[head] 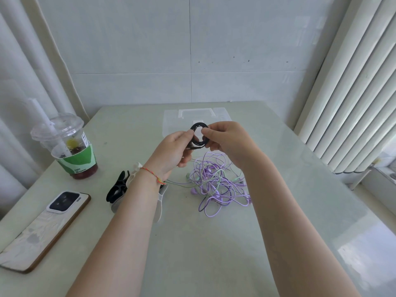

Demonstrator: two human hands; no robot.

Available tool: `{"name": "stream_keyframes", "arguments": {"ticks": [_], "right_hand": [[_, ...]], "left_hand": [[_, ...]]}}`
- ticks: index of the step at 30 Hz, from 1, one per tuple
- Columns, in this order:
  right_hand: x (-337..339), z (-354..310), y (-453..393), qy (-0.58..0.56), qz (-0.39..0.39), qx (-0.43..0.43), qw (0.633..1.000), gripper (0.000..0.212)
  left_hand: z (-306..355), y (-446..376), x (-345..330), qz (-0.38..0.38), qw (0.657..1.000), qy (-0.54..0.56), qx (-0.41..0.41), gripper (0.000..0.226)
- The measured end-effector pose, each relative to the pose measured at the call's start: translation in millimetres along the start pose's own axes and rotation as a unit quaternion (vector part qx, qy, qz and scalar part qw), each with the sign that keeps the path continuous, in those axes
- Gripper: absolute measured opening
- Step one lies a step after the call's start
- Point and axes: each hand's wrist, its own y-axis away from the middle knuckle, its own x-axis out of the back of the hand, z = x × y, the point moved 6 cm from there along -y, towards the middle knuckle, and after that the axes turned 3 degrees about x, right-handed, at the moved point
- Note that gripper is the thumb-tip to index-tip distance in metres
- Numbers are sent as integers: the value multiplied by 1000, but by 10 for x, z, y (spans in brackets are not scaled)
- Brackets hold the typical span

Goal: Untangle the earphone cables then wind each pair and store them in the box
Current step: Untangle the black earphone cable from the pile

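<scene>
A black earphone cable is wound into a small ring and held up over the table. My left hand pinches the ring's left side, and my right hand pinches its right side. Below the hands, a tangle of purple and pale green earphone cables lies loose on the table. The clear plastic box stands behind the hands at the table's far middle; the ring and hands partly hide it.
A plastic cup with a straw and green sleeve stands at the left. A phone lies face down at the near left. Black and white cable clips lie beside my left forearm. Vertical blinds hang at the right.
</scene>
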Motion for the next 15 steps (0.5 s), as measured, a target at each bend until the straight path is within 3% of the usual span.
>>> {"name": "stream_keyframes", "arguments": {"ticks": [3, 10, 15], "right_hand": [[-38, 8, -14, -24, 6, -2, 1000, 12], [-40, 16, -20, -21, 20, 3, 1000, 10], [-54, 13, -24, -2, 25, 7, 1000, 9]], "left_hand": [[7, 3, -16, 26, 1000, 3, -2, 29], [-67, 6, -70, -37, 991, 110, 63, 23], [-79, -21, -58, -31, 985, 155, 73, 22]]}}
